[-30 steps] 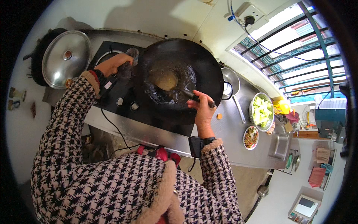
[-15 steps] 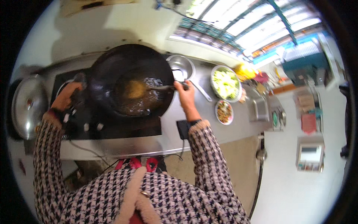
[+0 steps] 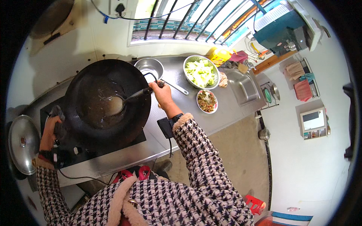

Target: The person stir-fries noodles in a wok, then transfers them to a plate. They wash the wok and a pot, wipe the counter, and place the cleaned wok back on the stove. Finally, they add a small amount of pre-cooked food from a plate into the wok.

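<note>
A large black wok stands on the cooktop, with thin, shiny brownish liquid in its bottom. My right hand is closed around the dark handle of a ladle. The ladle's pale metal head rests low in the wok, partly in the liquid. On the wok's left side, my left hand grips a dark grey cloth against the rim. Whatever wok handle lies under the cloth is hidden.
Right of the wok are a long-handled metal pan, a bowl of chopped greens, a smaller bowl of chopped seasonings and a sink. A metal lid is at far left. A black box with a cord is at the counter's front edge.
My view has swung right, so the counter items appear farther left. The ladle has tilted and its head shows more plainly in the wok. Both hands keep their grips.
</note>
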Action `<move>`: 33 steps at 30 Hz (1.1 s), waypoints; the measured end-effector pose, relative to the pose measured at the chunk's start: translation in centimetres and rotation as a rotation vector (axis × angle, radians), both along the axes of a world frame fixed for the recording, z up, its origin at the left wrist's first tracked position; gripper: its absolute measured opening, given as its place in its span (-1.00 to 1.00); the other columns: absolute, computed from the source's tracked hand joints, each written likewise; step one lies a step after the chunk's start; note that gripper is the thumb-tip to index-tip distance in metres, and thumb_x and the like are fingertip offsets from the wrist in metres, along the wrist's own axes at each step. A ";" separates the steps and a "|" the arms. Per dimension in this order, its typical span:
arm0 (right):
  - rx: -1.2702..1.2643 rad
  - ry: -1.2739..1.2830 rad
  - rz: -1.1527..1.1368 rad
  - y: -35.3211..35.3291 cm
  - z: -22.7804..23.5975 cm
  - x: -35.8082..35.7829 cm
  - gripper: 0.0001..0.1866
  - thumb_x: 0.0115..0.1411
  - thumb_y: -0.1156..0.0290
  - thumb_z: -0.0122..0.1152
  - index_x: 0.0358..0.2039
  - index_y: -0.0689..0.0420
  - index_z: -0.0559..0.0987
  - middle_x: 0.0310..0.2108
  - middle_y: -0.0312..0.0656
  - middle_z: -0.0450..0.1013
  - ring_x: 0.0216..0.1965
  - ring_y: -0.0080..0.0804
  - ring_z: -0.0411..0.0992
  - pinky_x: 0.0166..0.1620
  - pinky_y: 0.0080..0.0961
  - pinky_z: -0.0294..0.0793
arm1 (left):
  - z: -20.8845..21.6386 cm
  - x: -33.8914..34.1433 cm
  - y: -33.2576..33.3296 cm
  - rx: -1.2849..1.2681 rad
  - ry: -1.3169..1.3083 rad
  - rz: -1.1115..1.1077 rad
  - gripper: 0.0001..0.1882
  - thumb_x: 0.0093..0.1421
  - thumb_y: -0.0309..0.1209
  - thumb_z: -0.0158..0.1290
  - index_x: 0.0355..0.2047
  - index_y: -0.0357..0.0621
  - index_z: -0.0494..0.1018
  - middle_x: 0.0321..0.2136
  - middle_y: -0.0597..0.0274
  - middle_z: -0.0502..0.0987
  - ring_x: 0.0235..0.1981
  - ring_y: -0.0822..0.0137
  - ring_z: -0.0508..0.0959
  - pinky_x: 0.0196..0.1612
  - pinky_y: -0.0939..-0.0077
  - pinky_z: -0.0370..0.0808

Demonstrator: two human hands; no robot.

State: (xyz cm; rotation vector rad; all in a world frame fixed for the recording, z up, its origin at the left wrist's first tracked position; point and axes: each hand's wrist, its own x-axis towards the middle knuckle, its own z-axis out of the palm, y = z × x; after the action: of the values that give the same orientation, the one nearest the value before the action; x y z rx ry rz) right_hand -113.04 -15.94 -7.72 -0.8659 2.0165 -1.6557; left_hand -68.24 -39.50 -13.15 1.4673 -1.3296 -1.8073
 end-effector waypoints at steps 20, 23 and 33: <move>0.230 0.174 -0.211 41.3 19.1 -26.1 -0.71 -0.03 0.19 0.28 -0.55 0.19 0.56 -0.54 -0.36 0.43 -0.48 -0.56 0.30 -0.36 -0.51 0.34 | 11.7 -27.9 42.8 0.254 0.452 -0.100 -0.92 -0.11 -0.56 -0.05 -0.53 -0.21 0.39 -0.59 0.25 0.42 -0.60 0.36 0.44 -0.52 0.51 0.42; 0.321 0.176 -0.245 47.0 20.6 -31.7 -0.66 -0.02 0.08 0.28 -0.48 0.13 0.56 -0.54 -0.35 0.41 -0.53 -0.59 0.32 -0.47 -0.62 0.31 | 11.8 -33.8 48.3 0.339 0.388 -0.134 -0.93 -0.10 -0.53 -0.05 -0.53 -0.19 0.41 -0.60 0.26 0.42 -0.61 0.35 0.45 -0.52 0.49 0.42; 0.376 0.091 -0.361 58.4 21.6 -47.4 -0.64 -0.05 0.04 0.24 -0.44 0.10 0.55 -0.47 -0.36 0.42 -0.59 -0.62 0.27 -0.51 -0.65 0.25 | 13.5 -52.8 56.3 0.336 0.422 -0.264 -0.88 -0.11 -0.57 -0.03 -0.48 -0.20 0.40 -0.57 0.28 0.41 -0.58 0.37 0.43 -0.50 0.47 0.40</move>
State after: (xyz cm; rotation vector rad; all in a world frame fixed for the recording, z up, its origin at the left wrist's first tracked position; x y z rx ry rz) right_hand -160.41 42.45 13.92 -0.4705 2.5545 -1.3457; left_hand -121.08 16.85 0.36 1.0019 -1.0781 -2.4413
